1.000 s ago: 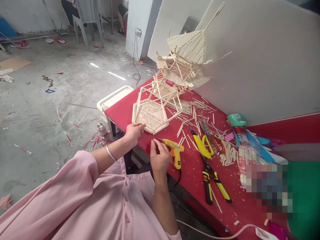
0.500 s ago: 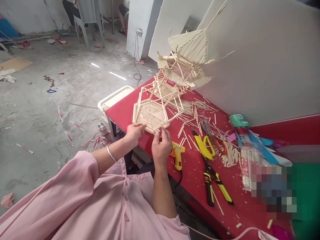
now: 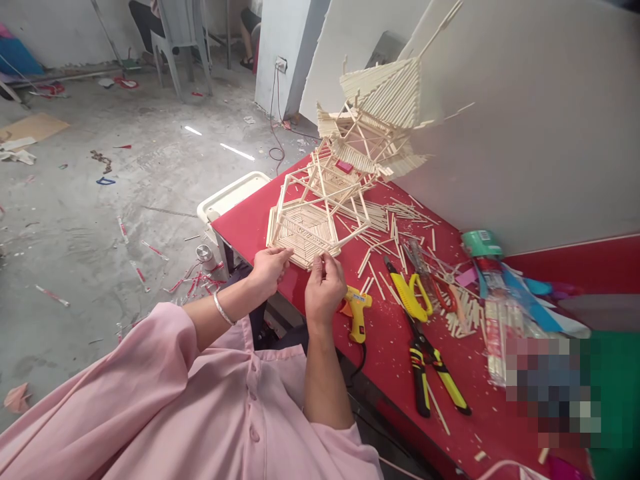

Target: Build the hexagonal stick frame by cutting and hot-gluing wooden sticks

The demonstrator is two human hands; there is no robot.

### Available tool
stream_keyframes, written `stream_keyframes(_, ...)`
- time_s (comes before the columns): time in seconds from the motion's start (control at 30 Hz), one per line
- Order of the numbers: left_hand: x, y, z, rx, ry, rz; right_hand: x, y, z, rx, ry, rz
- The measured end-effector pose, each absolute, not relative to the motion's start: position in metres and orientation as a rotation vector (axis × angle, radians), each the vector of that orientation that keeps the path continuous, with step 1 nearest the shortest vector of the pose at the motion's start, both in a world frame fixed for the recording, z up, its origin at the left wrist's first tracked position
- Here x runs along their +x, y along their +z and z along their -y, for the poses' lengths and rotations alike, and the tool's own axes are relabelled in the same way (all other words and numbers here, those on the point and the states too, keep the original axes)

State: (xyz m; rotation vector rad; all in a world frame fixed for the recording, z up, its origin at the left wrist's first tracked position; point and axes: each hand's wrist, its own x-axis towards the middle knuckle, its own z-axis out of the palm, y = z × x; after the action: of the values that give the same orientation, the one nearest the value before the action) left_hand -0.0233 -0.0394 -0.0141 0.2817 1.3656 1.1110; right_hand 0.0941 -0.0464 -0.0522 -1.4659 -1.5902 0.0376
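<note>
A hexagonal panel of thin wooden sticks lies near the edge of the red table, with an open stick frame rising over it. My left hand pinches at the panel's near left edge, fingers closed. At the near right edge is my right hand, thumb and fingers pressed together. Whether a separate stick is between the fingers is too small to tell. Behind the frame stands a tiered stick model with a slatted roof.
The red table bears a yellow glue gun, yellow-handled pliers, black and yellow cutters, loose sticks and green tape. A white tray adjoins its left edge. Seated people's legs show behind.
The view has shifted slightly, so the table and its contents appear a little further right. Both hands keep nearly the same place and pose at the panel's edge.
</note>
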Motion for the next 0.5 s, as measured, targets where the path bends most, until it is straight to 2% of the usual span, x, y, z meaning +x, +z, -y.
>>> stream_keyframes(0.5, -0.0237, -0.0143, 0.0379, 0.283, 1.101, -1.385, 0.0961, -0.0504, 0.0458, -1.469, 0.037, 1.596)
